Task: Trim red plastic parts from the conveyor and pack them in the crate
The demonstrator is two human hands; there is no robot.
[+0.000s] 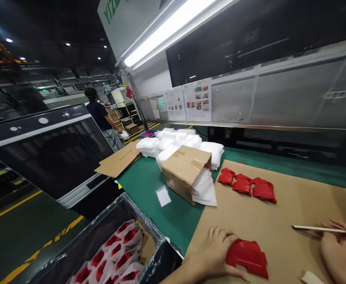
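Observation:
My left hand (213,252) grips the left edge of a red plastic part (248,258), which lies on a cardboard sheet (303,201). The thumb is at its near edge and the fingers are at its far side. Over at the right, my right hand (340,252) is closed on a thin, pale, pen-like stick (318,228) with a dark tip pointing left, apart from the part. Three similar red parts (243,184) lie in a row farther back on the cardboard. A small whitish piece (311,277), cut off by the frame, lies below my right hand.
A cardboard box (187,157) on its side holds white foam sheets (204,189), with more foam stacks (175,138) behind. A plastic-lined bin (158,232) at the left contains several wrapped red parts (113,252). A person (102,114) stands beyond a large fan unit (51,146).

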